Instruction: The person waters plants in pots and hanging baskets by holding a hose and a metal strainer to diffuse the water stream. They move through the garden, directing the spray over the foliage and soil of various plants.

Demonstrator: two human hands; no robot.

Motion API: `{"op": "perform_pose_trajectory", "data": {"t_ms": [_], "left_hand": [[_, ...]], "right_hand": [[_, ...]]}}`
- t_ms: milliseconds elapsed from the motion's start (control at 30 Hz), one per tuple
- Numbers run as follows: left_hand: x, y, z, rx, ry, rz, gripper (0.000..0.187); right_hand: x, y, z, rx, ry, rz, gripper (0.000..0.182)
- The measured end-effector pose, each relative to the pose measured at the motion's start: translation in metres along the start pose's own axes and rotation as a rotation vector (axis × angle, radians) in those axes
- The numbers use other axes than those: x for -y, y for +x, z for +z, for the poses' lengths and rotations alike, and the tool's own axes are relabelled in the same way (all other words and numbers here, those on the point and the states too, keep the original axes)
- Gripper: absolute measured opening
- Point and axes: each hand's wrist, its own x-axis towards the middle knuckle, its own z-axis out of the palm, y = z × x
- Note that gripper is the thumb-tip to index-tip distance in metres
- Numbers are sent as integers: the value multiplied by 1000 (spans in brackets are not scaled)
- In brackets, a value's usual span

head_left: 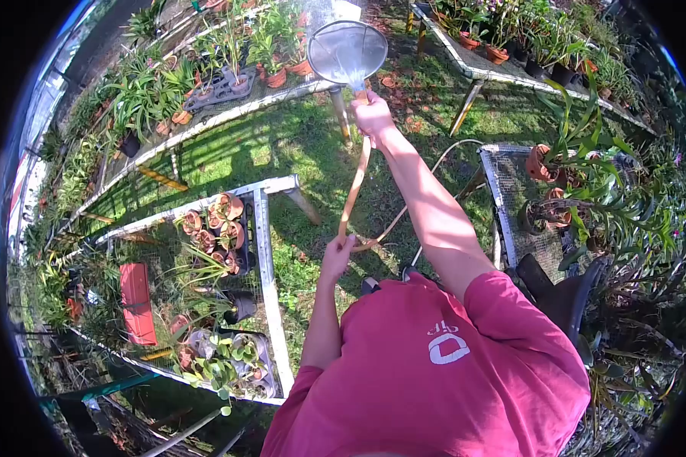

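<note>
Running back from the round spray head (348,52), the hose (355,190) has 2 grips: the right hand (373,116) wraps its end, seemingly for aim; the left hand (337,257) holds it nearer the body, likely supporting slack.

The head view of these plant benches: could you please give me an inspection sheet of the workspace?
Surface: mesh benches with pale frames, above grass.
Job's things: hose with round spray head; potted plants on benches.
Clutter: red trough among pots.
Hands: right hand grips hose just below spray head; left hand holds it lower down.
Cables: no electrical cable seen; hose loops near person's feet.
Surroundings: dense foliage, dappled sunlight.
</note>
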Motion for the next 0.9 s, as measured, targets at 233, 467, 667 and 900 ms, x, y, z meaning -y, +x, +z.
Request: {"op": "perform_pose_trajectory", "data": {"t_ms": [233, 467, 667, 900], "left_hand": [[-88, -49, -83, -544, 129, -248, 44], [-98, -100, -120, -377, 13, -354, 55], [-85, -117, -93, -469, -133, -215, 44], [-65, -106, -77, -459, -312, 100, 31]], "right_hand": [[-25, 12, 4, -25, 222, 205, 7], [-50, 12, 56, 377, 198, 376, 8], [-63, -2, 78, 249, 154, 316, 5], [-34, -12, 69, 353, 123, 287, 8]]}}
